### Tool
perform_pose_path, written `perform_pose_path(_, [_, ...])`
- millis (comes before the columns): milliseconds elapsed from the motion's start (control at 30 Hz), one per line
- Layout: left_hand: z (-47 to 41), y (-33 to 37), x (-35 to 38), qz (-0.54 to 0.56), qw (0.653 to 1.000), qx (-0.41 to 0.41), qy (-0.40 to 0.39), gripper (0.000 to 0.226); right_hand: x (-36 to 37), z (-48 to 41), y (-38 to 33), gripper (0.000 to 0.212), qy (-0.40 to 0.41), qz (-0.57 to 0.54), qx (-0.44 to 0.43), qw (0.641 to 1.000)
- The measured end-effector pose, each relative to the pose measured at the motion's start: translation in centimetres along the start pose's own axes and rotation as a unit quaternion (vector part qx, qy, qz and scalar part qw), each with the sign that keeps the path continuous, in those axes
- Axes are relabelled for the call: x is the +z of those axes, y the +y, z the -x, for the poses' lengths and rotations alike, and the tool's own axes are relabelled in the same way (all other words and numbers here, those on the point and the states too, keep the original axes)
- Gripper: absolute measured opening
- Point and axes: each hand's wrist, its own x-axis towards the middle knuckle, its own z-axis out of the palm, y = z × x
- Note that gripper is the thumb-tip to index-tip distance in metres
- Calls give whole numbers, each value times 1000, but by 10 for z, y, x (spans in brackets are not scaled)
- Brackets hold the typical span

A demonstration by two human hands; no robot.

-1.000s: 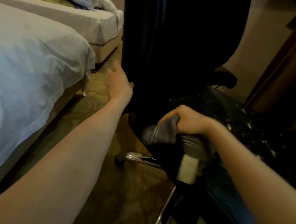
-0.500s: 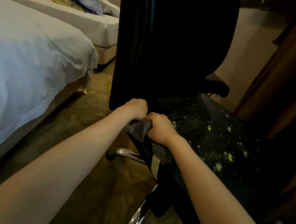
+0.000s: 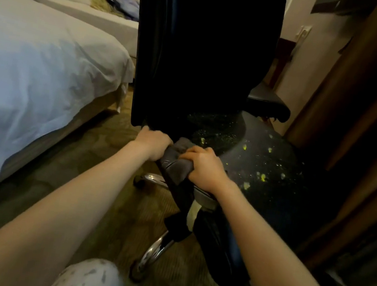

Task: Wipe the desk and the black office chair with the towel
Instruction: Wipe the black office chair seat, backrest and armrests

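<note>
The black office chair [image 3: 204, 47] stands in front of me, its tall backrest upright and its seat [image 3: 276, 170] flecked with yellow crumbs. A grey towel [image 3: 176, 163] is bunched on the seat's near-left edge. My right hand [image 3: 203, 167] is closed on the towel and presses it against the seat edge. Touching the towel's left side, my left hand [image 3: 152, 143] is curled around the seat edge just below the backrest. The desk is not in view.
A bed with white sheets [image 3: 33, 75] runs along the left, a second bed [image 3: 98, 16] behind it. Chrome chair legs [image 3: 154, 250] spread over the patterned carpet. A brown wooden panel [image 3: 364, 108] rises on the right. My knee [image 3: 91, 280] shows at the bottom.
My left hand came back from an open reach toward the bed and closed on the seat edge beside the towel. My right hand has slid the towel slightly along the edge.
</note>
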Motion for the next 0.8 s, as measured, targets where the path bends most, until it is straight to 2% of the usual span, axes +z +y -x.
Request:
perform_pose_path(67, [9,10,6,-29,1000,-6,5,30,10,-2,5,46,-9,-14,10,1000])
perform_pose_path(167, [10,16,2,-10,999,-38,-32,32,10,-5,10,41,1,-26,-25,999])
perform_pose_path(267, [3,19,-2,-36,997,-57,-34,31,7,7,23,36,-27,-57,-66,996])
perform_pose_path(433, [0,33,-8,-45,994,-91,-48,23,-3,31,35,32,-30,-103,-81,991])
perform_pose_path(667, [11,60,-6,-69,980,-140,-126,52,-3,62,40,29,-23,-98,-78,992])
perform_pose_path(800, [19,61,-6,-46,978,-158,-132,65,-12,98,54,26,9,-125,-69,990])
